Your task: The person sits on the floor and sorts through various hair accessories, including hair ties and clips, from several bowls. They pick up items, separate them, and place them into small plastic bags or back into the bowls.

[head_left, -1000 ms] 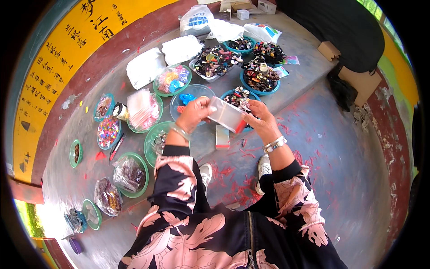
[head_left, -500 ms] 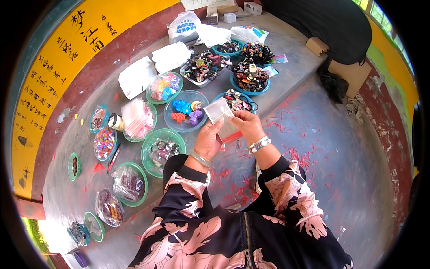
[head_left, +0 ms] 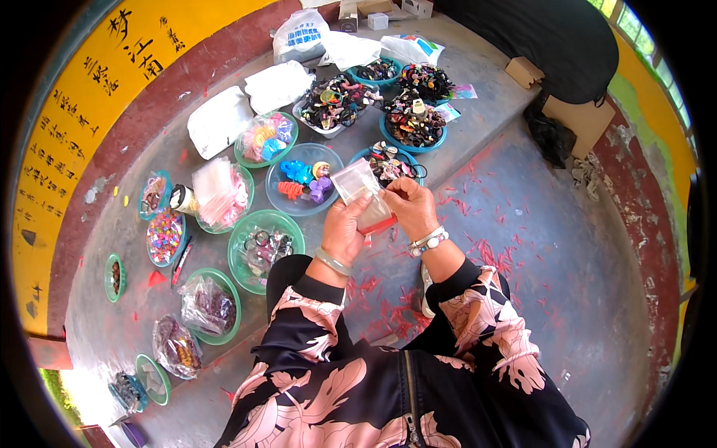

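A small clear plastic bag point(head_left: 354, 181) with a red strip along its lower edge is held up in front of me. My left hand point(head_left: 343, 233) pinches its left side between thumb and fingers. My right hand point(head_left: 415, 213) is closed at the bag's right edge, fingertips bent against the plastic. Whether anything lies inside the bag I cannot tell. Just beyond the hands stand a blue bowl of dark hair ties point(head_left: 420, 169) and a clear blue bowl point(head_left: 280, 203) with bright coiled bands in blue, red and purple.
Green bowls point(head_left: 234, 257) and a pink-filled bowl of plastic bags point(head_left: 221, 196) stand on the left of the raised ledge. Further back are blue bowls of hair ties point(head_left: 415, 123) and white bags point(head_left: 219, 123). Red scraps point(head_left: 498, 257) litter the floor at right.
The bag's angle has changed, and more of its red-edged lower part now shows between my hands. My fingers have shifted slightly on it. The whole view has moved a little.
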`<state>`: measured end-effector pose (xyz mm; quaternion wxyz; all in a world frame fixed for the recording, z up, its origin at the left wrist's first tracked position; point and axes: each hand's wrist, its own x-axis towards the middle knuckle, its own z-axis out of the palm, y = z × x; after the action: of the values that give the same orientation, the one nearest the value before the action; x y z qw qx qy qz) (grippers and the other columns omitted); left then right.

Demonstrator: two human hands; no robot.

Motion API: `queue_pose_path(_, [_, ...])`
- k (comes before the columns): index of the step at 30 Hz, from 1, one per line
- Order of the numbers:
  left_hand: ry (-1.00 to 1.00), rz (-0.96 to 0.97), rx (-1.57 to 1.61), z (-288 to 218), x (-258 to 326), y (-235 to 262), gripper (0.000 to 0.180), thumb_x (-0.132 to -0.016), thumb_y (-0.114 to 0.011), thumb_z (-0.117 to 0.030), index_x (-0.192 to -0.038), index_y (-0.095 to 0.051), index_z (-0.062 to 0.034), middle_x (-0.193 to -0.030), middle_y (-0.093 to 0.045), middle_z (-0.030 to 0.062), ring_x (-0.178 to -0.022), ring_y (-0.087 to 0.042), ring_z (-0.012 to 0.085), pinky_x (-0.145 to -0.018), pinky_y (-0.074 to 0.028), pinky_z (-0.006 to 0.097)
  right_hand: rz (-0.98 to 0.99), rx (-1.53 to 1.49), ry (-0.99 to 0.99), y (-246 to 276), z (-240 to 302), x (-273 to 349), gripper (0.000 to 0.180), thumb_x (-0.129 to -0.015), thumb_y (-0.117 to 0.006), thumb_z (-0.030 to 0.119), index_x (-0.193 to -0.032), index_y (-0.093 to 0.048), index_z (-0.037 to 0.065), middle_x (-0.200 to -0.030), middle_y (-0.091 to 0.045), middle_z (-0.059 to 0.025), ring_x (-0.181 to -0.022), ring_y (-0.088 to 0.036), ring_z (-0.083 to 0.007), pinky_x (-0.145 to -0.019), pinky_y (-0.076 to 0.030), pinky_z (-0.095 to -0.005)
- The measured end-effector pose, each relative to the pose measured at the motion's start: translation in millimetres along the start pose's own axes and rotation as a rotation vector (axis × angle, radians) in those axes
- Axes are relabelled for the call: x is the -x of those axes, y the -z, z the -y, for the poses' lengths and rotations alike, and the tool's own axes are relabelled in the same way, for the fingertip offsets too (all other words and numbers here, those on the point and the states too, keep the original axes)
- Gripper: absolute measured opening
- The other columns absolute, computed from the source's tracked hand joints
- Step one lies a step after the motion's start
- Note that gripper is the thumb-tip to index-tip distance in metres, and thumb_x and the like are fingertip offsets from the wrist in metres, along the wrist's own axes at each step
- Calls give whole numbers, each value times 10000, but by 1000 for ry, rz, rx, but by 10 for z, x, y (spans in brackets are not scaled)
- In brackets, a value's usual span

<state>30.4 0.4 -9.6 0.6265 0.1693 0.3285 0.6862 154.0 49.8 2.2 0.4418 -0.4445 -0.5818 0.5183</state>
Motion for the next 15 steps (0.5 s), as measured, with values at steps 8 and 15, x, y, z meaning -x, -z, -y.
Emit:
queue_pose_path(8, [34, 54, 73, -3, -3, 36, 229, -861, -544, -126, -1065, -534, -22, -1001, -598, 78, -909, -587, 188, -822, -470, 338, -59, 185, 21, 53, 27, -2, 118, -727, -649, 136, -756, -633, 23, -612, -607, -49, -543, -545, -103, -513, -424, -250])
queue_pose_path(15, [52, 70, 104, -5, -25, 87, 243, -896, -492, -165, -1081, -507, -8, -1000, -589, 111, -922, -587, 235, -849, -468, 385, -49, 476, 126, 79, 155, 29, 137, -719, -654, 147, -775, -650, 22, -589, -600, -44, -523, -547, -111, -511, -428, -248])
